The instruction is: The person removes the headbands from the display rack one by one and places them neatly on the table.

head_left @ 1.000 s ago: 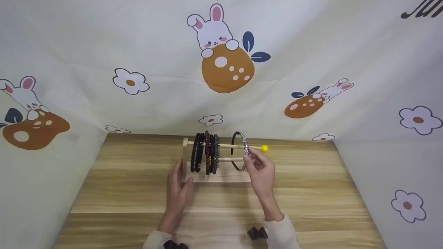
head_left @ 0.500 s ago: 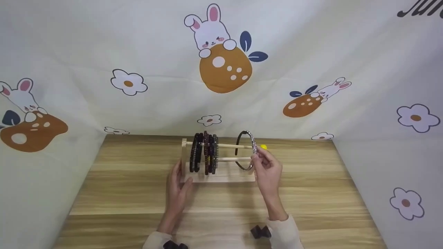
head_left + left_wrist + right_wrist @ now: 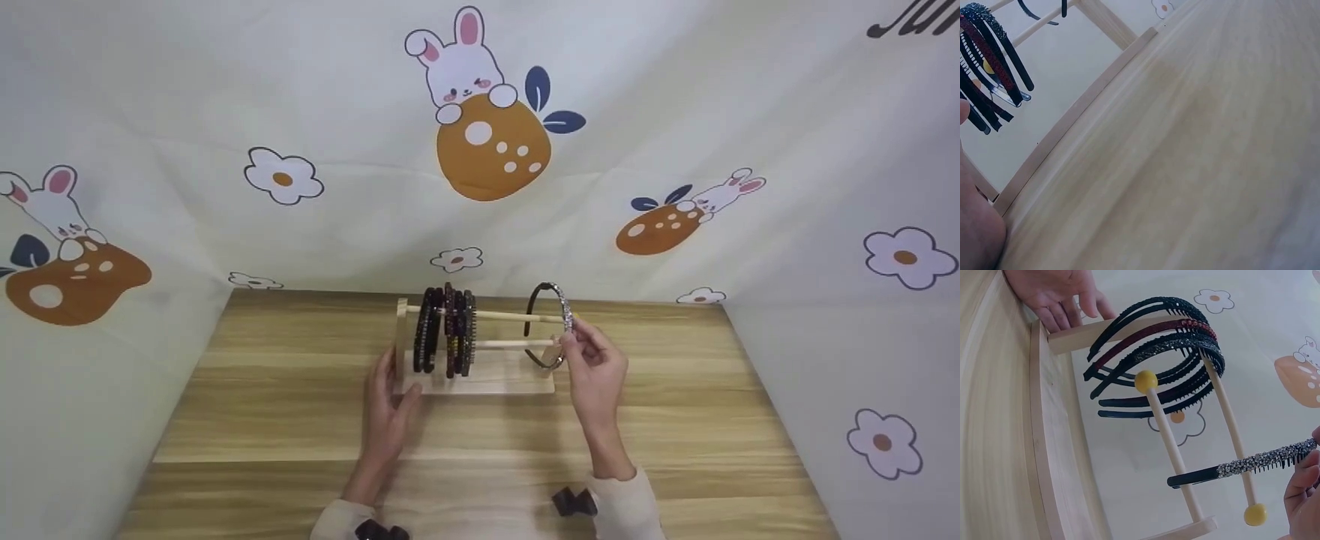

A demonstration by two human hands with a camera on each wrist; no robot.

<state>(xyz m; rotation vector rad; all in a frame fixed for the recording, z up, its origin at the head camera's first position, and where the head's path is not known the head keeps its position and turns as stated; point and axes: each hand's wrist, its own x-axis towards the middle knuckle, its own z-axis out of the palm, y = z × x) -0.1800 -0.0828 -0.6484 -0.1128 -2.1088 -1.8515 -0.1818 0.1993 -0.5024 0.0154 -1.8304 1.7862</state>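
A wooden headband stand (image 3: 499,381) has two rods running rightward from its left upright (image 3: 401,337). My left hand (image 3: 386,416) holds that left end, the thumb at the front of the base and the fingers by the upright. Between thumb and fingers, my right hand (image 3: 598,379) pinches a black headband (image 3: 1264,463) covered with silver sparkles. This headband overlaps the rods near their right ends, beside the yellow end ball (image 3: 1255,514). Several dark headbands (image 3: 457,334), one of them red (image 3: 1145,340), hang close together toward the left upright.
Under the stand is a wood-grain tabletop (image 3: 480,465). Behind and at both sides hangs a pale cloth (image 3: 337,225) printed with rabbits and flowers. A second yellow ball (image 3: 1146,382) caps the other rod. Small black devices (image 3: 574,502) sit at the cuffs.
My right hand has moved right with the sparkly headband, sliding it along the rods toward their free ends. The left hand and the other headbands have stayed in place.
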